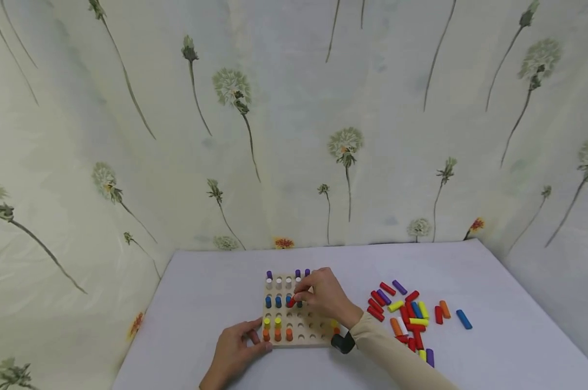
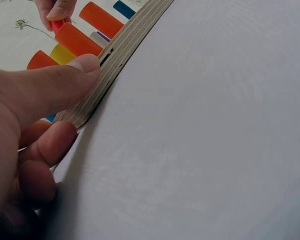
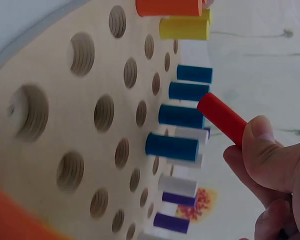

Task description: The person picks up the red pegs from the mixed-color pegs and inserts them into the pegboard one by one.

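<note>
1. Red peg (image 1: pixel 291 302) sat pinched at the tips of the right hand (image 1: pixel 325 299) in the head view, over the middle of the wooden pegboard (image 1: pixel 299 331), just by the row of blue pegs (image 1: pixel 278 301). The left hand (image 1: pixel 235 349) lay on the desk (image 1: pixel 201 303) at the board's near-left corner, by the orange pegs (image 1: pixel 276 335) and yellow pegs (image 1: pixel 272 323). Loose pegs (image 1: pixel 411 317) lay scattered to the right of the board.

2. Left wrist view — the left thumb (image 2: pixel 50 87) pressed on the pegboard's edge (image 2: pixel 120 55) and the curled fingers (image 2: pixel 42 147) tucked against its side, so the hand gripped the board and steadied it.

3. Right wrist view — the right hand's fingers (image 3: pixel 270 160) pinched the red peg (image 3: pixel 222 120) at one end; its free end hung tilted beside the blue pegs (image 3: pixel 180 115), above the board and not yet in any hole.

4. Judging by this, the step in hand was seating the red peg. The next move would call for bringing it upright and lining its free end with an open hole (image 3: pixel 141 113), then pressing straight down while the left hand held the board firm.
</note>
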### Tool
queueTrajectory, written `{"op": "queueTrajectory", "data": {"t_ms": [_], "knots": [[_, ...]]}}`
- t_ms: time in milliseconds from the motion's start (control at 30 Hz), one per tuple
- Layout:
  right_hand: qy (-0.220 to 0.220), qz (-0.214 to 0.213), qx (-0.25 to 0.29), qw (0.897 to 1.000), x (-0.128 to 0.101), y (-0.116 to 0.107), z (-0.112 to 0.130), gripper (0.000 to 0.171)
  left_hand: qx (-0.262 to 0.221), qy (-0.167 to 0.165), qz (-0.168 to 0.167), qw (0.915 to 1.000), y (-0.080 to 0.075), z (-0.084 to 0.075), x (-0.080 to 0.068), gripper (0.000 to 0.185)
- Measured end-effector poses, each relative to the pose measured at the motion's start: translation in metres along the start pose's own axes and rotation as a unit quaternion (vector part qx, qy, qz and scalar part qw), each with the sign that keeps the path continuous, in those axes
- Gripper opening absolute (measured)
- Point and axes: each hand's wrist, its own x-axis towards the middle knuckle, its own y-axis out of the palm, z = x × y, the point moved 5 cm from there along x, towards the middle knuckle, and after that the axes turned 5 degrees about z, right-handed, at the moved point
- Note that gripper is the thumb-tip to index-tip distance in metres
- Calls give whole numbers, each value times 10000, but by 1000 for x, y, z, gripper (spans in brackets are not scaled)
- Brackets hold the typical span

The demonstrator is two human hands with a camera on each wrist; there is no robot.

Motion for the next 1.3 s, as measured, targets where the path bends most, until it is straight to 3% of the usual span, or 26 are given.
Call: {"op": "queueTrajectory", "data": {"t_ms": [233,400,767,1100,1300], "knots": [[-110,357,156,9992,10,24,13,3,-51,108,-106,9999,-3,5,-7,62],[-268,406,104,9988,14,38,19,4,-90,113,-142,9998,-3,9,-9,60],[-164,531,466,9974,18,61,18,6,-246,259,-221,9991,1,11,-11,59],[-352,464,-200,9981,32,57,21,5,68,380,-246,9990,-6,6,4,58],[-485,609,-779,9939,37,62,27,6,93,301,-127,9994,-7,8,4,60]]}}
